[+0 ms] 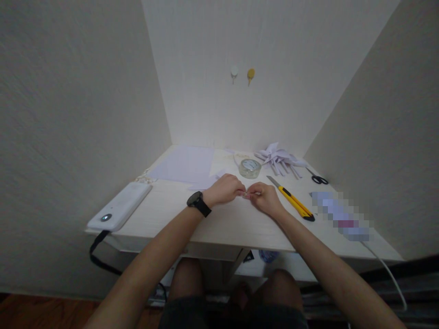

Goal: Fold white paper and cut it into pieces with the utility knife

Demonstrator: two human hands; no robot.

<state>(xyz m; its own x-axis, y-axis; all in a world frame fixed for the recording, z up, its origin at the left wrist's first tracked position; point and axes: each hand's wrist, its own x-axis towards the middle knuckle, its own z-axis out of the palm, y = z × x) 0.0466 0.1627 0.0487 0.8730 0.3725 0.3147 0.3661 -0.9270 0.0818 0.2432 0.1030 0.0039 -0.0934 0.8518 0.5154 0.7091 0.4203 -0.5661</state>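
My left hand point(226, 188), with a black watch point(195, 198) at its wrist, is closed in a pinch near the middle of the white desk point(219, 224). My right hand point(265, 196) pinches close beside it, the fingertips of both nearly meeting. Something small and pale point(245, 194) shows between them, too tiny to name. Just beyond the fingers stands a roll of clear tape point(250, 169). A cut paper piece point(202, 183) lies behind my left hand. To the right of my right hand rests a yellow utility knife point(291, 198) with its blade out.
Folded paper pinwheels point(276, 157) are heaped at the back right, near black-handled scissors point(318, 179). A large pale paper sheet point(185, 162) lies at the back left. A white power bank point(120, 208) with a black cable sits at the left edge. Walls enclose three sides.
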